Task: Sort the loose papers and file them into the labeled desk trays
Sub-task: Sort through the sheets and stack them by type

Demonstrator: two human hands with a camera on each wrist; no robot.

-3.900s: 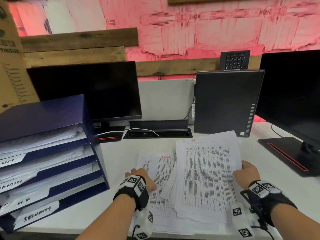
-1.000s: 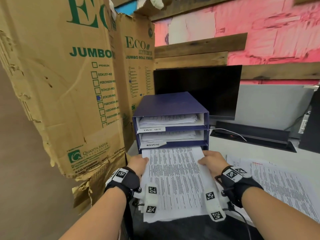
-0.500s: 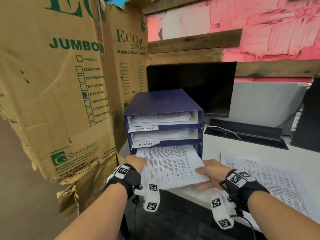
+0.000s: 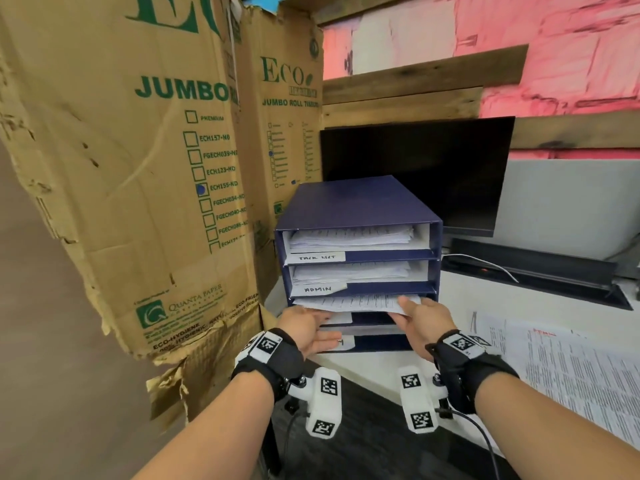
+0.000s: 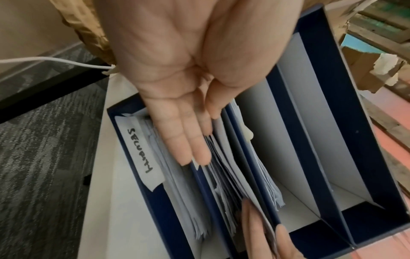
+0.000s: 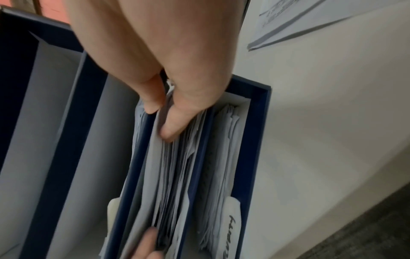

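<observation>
My left hand (image 4: 304, 329) lies flat-fingered under the near edge of the paper stack (image 4: 353, 304); my right hand (image 4: 420, 318) pinches that edge between thumb and fingers. Half a second ago most of the stack overhung the counter (image 4: 377, 367); now only a narrow strip protrudes from the third tray (image 4: 377, 318) (below ADMIN), so this batch is nearly filed. The stack's long axis runs front to back, pointing into the organizer (image 4: 349, 202). More sheets (image 4: 571, 372) await sorting at right.

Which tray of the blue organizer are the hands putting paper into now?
The third tray from the top, directly below the ADMIN label. Both hands touch its protruding sheets; the other trays' papers lie untouched.
</observation>
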